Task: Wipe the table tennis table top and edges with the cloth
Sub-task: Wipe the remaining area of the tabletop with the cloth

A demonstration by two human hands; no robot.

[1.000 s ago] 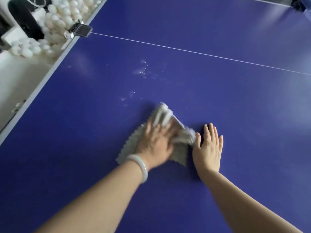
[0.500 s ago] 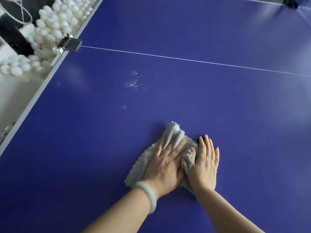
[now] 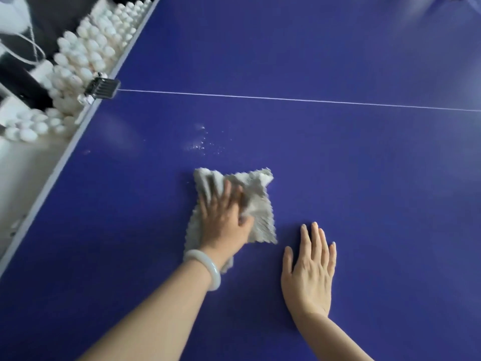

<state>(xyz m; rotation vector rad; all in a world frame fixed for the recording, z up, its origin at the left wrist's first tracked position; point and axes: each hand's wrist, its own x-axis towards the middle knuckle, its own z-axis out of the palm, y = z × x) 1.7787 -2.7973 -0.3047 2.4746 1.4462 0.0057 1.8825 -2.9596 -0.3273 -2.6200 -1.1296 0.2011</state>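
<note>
A grey scalloped cloth (image 3: 260,212) lies bunched on the blue table tennis table top (image 3: 364,178), a little left of centre. My left hand (image 3: 225,220), with a pale bangle on its wrist, presses down on the cloth with spread fingers. Cloth folds bulge up beyond the fingertips. To the right of the cloth, my right hand (image 3: 311,267) lies flat on the bare table surface, fingers straight and together, not touching the cloth. A patch of white specks (image 3: 200,144) sits on the table just beyond the cloth.
A thin white line (image 3: 286,99) crosses the table beyond the specks. A black net clamp (image 3: 102,88) grips the grey left table edge (image 3: 52,175). Beyond that edge lies a heap of several white balls (image 3: 86,56).
My left hand has pushed the cloth forward and left, toward the specks. My right hand has come off the cloth and now lies apart from it on the table.
</note>
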